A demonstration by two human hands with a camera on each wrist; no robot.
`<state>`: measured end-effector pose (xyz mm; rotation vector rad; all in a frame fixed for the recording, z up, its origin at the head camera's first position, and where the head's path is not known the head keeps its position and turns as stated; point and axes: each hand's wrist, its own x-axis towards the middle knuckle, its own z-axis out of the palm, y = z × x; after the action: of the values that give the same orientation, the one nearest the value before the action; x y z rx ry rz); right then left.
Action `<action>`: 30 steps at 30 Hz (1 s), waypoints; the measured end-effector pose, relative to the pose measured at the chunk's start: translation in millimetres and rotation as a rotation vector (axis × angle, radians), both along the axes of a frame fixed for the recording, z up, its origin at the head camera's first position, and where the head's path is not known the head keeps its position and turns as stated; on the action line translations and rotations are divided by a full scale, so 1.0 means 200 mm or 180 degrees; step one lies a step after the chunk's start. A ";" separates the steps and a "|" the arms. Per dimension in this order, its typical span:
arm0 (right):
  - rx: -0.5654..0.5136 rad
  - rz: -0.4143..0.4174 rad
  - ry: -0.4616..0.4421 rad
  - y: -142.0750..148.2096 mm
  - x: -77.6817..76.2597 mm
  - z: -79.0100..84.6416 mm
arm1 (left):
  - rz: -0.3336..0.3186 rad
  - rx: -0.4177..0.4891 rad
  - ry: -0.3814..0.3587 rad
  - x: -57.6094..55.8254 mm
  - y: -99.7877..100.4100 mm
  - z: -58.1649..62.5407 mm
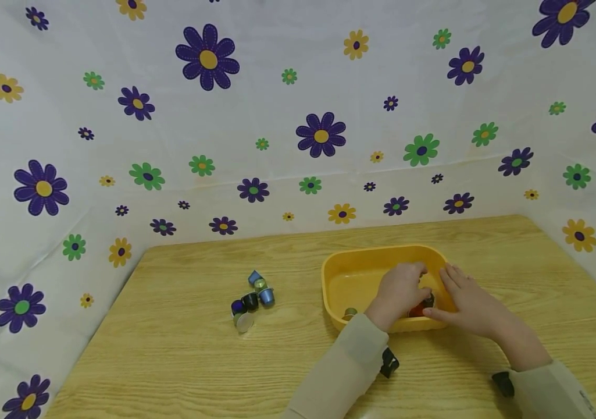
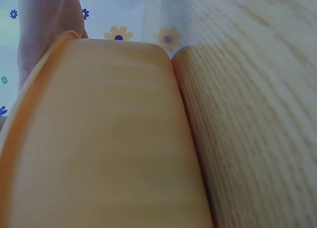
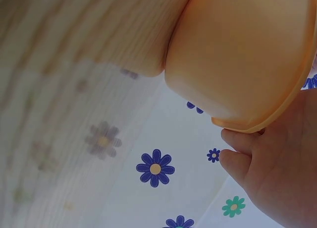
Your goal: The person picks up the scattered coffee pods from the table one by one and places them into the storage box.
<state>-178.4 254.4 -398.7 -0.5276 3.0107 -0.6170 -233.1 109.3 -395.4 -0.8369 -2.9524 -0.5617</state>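
No legible wording, brand, number or sign in any view. One trace: a small dark marking (image 1: 588, 401) on the right sleeve (image 1: 551, 387), nearer the camera and rightward of the yellow plastic tub (image 1: 327, 291); too small to read.

Left of the bin (image 1: 352, 285), a broad strip of table (image 1: 198, 361) gives passage as far as the pods (image 1: 250, 301), and the bin's left half lies open from above, save for a small pod (image 1: 350, 313) at its near left corner. The left hand (image 1: 402, 285) and right hand (image 1: 467, 297) block the right half, with poorly seen, perhaps tight, room beneath them. Nearer, the left sleeve (image 1: 336, 369) and right sleeve (image 1: 554, 390) obstruct low passage, each with a dark pod beside it.
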 end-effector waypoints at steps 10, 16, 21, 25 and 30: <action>-0.0010 -0.0026 -0.0008 -0.01 0.00 -0.01 | 0.0001 0.0078 -0.0075 0.02 -0.03 0.00; 0.0003 -0.0041 -0.0002 -0.01 0.00 -0.01 | 0.0005 0.0151 -0.0072 0.02 -0.07 0.01; 0.0000 -0.0036 -0.0025 -0.01 0.00 -0.01 | 0.0011 0.0185 0.0043 0.03 -0.09 0.01; -0.0022 -0.0036 -0.0047 -0.01 0.00 -0.01 | -0.0019 0.0269 0.0122 0.04 -0.12 0.02; -0.0024 -0.0051 -0.0052 -0.01 0.00 0.00 | -0.0091 0.0482 0.0165 0.06 -0.15 0.03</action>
<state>-178.4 253.3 -399.1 -0.4968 3.0013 -0.6305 -220.4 79.9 -388.5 -0.8653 -2.8129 -0.7424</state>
